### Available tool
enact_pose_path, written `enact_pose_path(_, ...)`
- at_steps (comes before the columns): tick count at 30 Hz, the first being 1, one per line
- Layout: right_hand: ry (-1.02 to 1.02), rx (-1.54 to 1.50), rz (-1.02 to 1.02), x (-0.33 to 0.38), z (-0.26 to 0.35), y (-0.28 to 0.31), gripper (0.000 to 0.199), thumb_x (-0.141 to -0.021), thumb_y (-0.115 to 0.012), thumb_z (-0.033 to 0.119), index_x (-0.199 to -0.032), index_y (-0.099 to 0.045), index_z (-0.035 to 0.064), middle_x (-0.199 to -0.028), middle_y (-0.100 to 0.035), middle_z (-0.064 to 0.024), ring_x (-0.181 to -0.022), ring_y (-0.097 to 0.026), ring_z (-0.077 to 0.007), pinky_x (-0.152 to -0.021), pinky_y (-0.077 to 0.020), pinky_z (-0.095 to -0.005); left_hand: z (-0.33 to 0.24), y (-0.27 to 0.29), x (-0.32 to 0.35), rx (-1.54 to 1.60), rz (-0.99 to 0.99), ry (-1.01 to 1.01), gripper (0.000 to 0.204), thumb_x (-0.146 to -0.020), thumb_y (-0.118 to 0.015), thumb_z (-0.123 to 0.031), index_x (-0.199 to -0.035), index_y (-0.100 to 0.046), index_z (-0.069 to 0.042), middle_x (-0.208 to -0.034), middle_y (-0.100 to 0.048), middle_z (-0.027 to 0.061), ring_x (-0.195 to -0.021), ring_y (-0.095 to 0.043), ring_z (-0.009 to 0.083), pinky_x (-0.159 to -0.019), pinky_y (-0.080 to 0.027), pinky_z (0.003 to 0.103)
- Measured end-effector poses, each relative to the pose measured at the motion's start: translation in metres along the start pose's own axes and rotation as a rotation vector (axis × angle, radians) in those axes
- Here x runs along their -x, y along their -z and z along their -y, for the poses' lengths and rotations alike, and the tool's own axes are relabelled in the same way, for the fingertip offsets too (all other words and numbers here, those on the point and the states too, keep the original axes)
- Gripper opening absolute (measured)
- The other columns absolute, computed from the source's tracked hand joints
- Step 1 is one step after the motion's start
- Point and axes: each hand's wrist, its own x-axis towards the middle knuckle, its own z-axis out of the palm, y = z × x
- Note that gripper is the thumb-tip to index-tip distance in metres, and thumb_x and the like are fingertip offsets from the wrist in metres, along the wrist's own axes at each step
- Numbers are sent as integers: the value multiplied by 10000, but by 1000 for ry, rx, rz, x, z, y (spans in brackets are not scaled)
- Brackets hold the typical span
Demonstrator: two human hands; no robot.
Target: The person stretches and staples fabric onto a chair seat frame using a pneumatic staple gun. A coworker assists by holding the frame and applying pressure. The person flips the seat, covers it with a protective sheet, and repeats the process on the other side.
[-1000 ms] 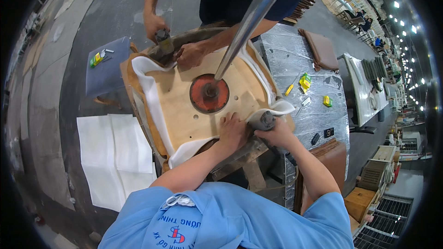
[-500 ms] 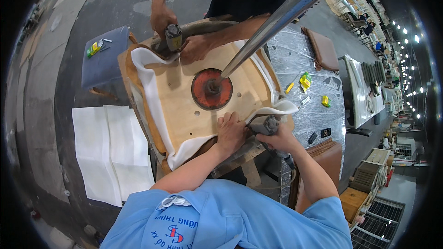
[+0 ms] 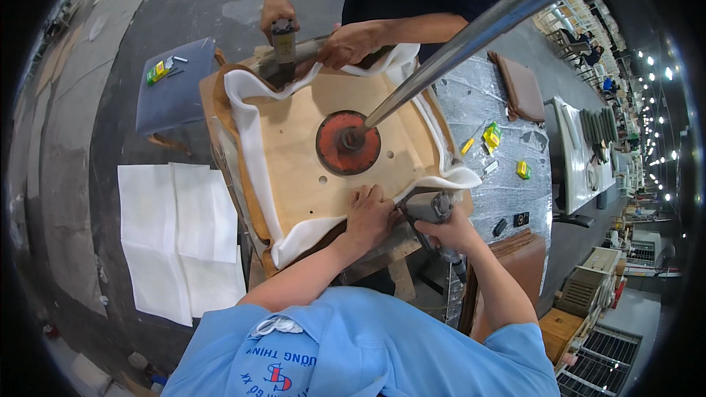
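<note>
A square wooden seat panel [image 3: 290, 154] lies in front of me, edged with white padding [image 3: 254, 143] and a brown cover [image 3: 223, 99]. At its near edge my left hand [image 3: 370, 217] has its fingers bent, gripping the turned-up brown cover. Just right of it, my right hand [image 3: 452, 229] is closed around a grey staple gun [image 3: 429, 207], its nose at the panel's edge beside my left fingers. A red disc [image 3: 329, 148] on a metal pole [image 3: 448, 51] presses on the panel's middle.
Opposite, a co-worker's hand [image 3: 349, 45] holds the far edge; another staple gun [image 3: 284, 48] is in their other hand. A blue padded seat [image 3: 169, 99] and white sheets [image 3: 154, 242] lie left. Right, a plastic-covered table [image 3: 471, 110] bears small yellow-green boxes [image 3: 492, 137] and brown pads.
The co-worker's free hand has moved from the panel's face out to its far edge, and their staple gun has shifted outward too. My staple gun has tilted slightly; my left hand stays put.
</note>
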Motion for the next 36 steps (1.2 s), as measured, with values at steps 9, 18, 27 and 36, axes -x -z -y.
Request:
enact_pose_path(9, -15, 131, -64, -1, 7, -15, 378, -865, -879, 194, -1137, -712, -9, -782, -697, -29, -581, -612, -119, -537, -517, -311, 1, 8, -2, 29, 41, -14, 181, -858, -791, -258, -872, -739, -86, -1045, -587, 114, -1093, -523, 334, -921, -394, 481)
enact_pose_path(18, 52, -10, -80, 19, -3, -24, 284, -906, -839, 153, -1108, -712, -1, -772, -688, -25, -575, -612, -100, -527, -510, -290, 6, 19, 11, -15, 2, -52, 248, -823, -836, -338, -877, -718, -126, -1028, -577, 81, -1057, -529, 303, -901, -387, 461)
enact_pose_path(27, -26, 100, -83, 8, 5, -35, 339, -889, -856, 212, -1096, -713, -16, -763, -691, -37, -565, -610, -111, -533, -513, -309, 12, 13, 10, 11, 36, -31, 196, -823, -810, -267, -916, -728, -115, -1042, -595, 108, -1083, -545, 325, -928, -407, 473)
enact_pose_path(36, 134, -235, -240, 25, -25, -49, 211, -937, -792, 177, -1047, -713, 15, -722, -643, -7, -566, -598, -99, -503, -470, -286, 19, 53, 11, 235, 28, 57, 145, -851, -792, -151, -921, -707, -56, -1016, -689, 156, -958, -611, 390, -843, -477, 497)
